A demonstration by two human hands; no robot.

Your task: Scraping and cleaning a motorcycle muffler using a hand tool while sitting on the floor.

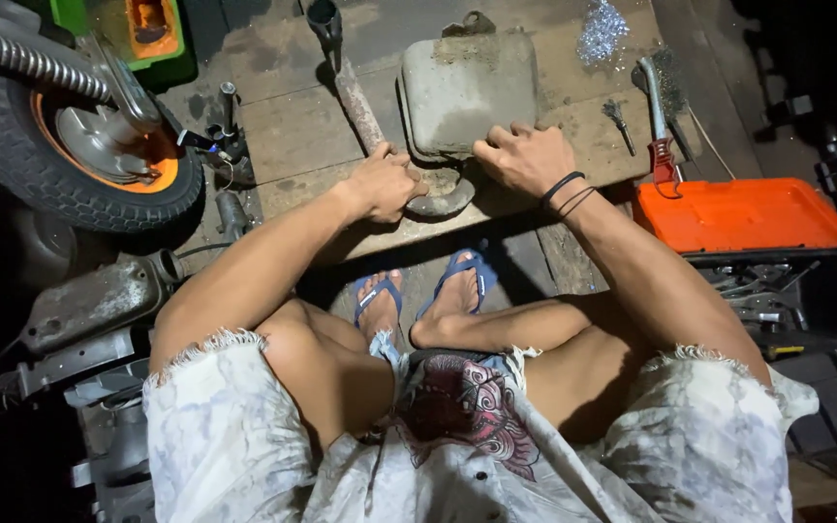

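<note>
Currently the muffler (467, 92) sits centre-top of frame on the wooden boards (293, 126). Left hand (385, 182) is closed around its curved pipe (443, 199); right hand (525, 155) is pressed on the body's lower edge, fingers curled. Looks like heavy, rigid, grimy steel; hold it by pipe plus body edge.

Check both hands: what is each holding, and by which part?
Left hand grips the muffler's curved pipe at its bend; right hand presses the muffler body at its near edge.
</note>
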